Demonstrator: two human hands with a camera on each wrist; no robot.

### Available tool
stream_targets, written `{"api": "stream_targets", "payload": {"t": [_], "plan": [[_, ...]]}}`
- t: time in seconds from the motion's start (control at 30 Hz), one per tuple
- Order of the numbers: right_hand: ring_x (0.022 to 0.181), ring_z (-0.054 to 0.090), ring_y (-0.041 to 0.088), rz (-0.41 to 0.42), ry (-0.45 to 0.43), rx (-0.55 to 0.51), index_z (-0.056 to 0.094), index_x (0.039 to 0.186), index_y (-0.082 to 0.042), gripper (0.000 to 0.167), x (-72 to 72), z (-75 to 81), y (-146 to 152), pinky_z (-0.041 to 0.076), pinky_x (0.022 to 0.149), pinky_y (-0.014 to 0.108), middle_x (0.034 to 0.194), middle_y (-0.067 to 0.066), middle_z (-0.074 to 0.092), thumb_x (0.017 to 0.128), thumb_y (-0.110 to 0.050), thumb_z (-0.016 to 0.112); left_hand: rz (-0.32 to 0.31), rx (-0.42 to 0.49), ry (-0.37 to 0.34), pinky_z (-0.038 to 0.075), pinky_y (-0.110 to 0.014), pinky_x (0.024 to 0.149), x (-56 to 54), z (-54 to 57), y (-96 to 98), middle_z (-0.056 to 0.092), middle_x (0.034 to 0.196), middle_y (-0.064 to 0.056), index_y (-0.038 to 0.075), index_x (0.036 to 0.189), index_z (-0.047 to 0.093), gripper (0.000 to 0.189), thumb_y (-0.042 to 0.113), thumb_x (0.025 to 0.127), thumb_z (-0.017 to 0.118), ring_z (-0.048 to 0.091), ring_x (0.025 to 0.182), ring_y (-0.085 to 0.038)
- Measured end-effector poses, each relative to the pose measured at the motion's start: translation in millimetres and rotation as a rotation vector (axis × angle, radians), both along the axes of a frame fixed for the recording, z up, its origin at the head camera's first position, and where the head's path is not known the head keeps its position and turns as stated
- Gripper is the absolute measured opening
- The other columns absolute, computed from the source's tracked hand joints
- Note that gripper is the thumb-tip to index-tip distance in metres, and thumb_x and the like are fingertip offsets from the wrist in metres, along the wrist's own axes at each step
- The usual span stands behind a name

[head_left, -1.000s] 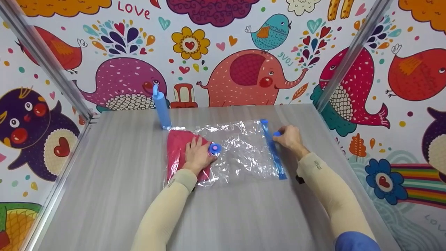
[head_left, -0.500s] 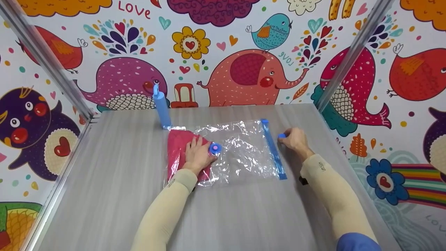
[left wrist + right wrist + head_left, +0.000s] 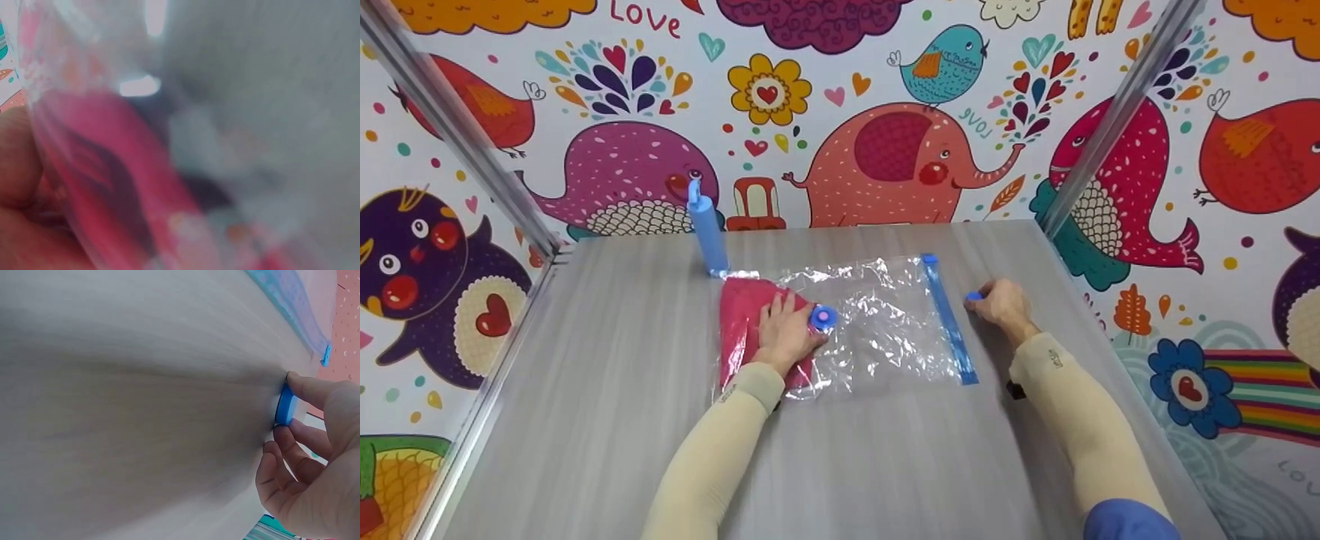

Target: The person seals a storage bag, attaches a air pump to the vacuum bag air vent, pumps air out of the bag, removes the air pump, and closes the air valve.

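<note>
A clear vacuum storage bag (image 3: 877, 330) lies flat on the table, with folded pink cloth (image 3: 742, 315) inside its left end. Its blue zip strip (image 3: 949, 319) runs along the right end. My left hand (image 3: 787, 334) rests on the bag over the cloth, fingers spread, right beside the round blue valve (image 3: 823, 318) with its pink centre. In the left wrist view, plastic and pink cloth (image 3: 124, 135) fill much of the blurred picture. Right of the zip strip, my right hand (image 3: 1003, 307) pinches a blue round cap (image 3: 286, 405) between thumb and fingers, close over the tabletop.
A light blue hand pump (image 3: 709, 236) stands upright behind the bag's left end. Metal posts (image 3: 1091, 120) and patterned wall panels (image 3: 877, 165) border the grey wood-grain table (image 3: 607, 360).
My right hand has moved a little to the right and towards me with the blue cap, away from the zip strip. The left hand and the bag stay in place.
</note>
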State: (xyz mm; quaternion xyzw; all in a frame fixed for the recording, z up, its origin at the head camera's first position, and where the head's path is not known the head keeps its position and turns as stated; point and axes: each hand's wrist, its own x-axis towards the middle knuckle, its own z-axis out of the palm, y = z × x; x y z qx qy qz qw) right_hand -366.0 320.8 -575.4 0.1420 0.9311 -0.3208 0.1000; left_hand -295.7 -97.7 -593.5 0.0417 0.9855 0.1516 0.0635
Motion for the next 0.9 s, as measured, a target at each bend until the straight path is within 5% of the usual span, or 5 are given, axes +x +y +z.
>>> {"api": "stream_targets", "payload": {"t": [0.3,0.7,0.9], "plan": [[0.123,0.067,0.040,0.088,0.056,0.114,0.068,0.144,0.004,0.058,2.3,-0.9,0.6,0.057,0.116,0.058,0.140,0.026,0.073,0.103,-0.036,0.078,-0.006,-0.004,0.050,0.028,-0.066,0.140,0.5,-0.9,0.3,0.038,0.182,-0.022,0.022,0.163,0.061,0.076,0.052,0.097,0.083,0.028,0.173,-0.048],[0.144,0.062,0.046,0.105,0.054,0.110,0.058,0.157,0.001,0.069,4.1,1.6,-2.7,0.049,0.128,0.063,0.158,0.027,0.064,0.102,-0.034,0.079,-0.004,-0.004,0.019,0.025,-0.065,0.141,1.2,0.7,-0.2,0.033,0.184,-0.021,0.023,0.166,0.057,0.078,0.053,0.099,0.082,0.024,0.175,-0.047],[0.137,0.064,0.044,0.076,0.097,0.135,0.058,0.156,0.000,0.066,4.0,5.5,-9.3,0.051,0.125,0.063,0.153,0.025,0.067,0.101,-0.030,0.079,-0.005,-0.010,0.030,0.026,-0.065,0.141,2.6,2.6,1.0,0.035,0.184,-0.021,0.023,0.166,0.058,0.076,0.053,0.099,0.081,0.025,0.174,-0.046]]}}
